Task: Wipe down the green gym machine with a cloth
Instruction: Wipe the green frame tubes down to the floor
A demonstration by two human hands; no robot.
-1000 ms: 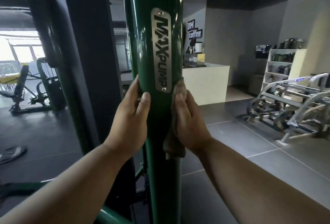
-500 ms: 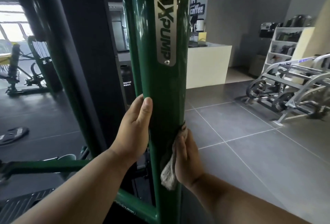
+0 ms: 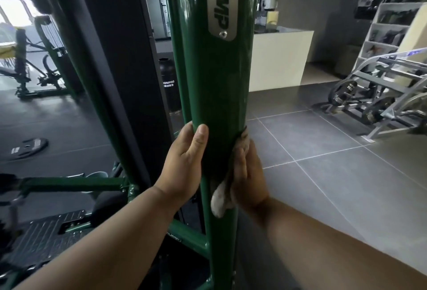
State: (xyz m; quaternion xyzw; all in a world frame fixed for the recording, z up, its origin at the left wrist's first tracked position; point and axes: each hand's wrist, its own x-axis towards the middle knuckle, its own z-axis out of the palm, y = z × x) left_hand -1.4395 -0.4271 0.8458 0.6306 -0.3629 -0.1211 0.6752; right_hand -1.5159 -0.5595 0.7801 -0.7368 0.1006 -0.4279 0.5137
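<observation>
The green upright post (image 3: 215,81) of the gym machine is standing in the middle of the view, rising from the lower frame up past the top edge. A silver name plate (image 3: 223,3) is being shown on its upper front, fixed by a small screw at its lower end.

The post is being gripped from its left side by the left hand (image 3: 184,162); the thumb is lying on the front of the tube and the other fingers are being wrapped behind it, so they are hidden. A pale, dirty cloth (image 3: 223,193) is being pressed against the right side of the post by the right hand (image 3: 248,178). The fingers of this hand are being held nearly straight, pointing upward along the tube, with the cloth between the palm and the metal. The lower end of the cloth is hanging out below the palm, and a small part is showing above the fingertips. Both hands are being kept at nearly the same height, well below the name plate.

Behind the post a black bottle (image 3: 169,86) is standing on the floor (image 3: 323,174) of grey tiles. A white counter (image 3: 279,56) is being seen further back, and a silver machine (image 3: 381,95) is standing at the right edge of the floor. A weight plate (image 3: 28,148) is lying on the floor at the left
</observation>
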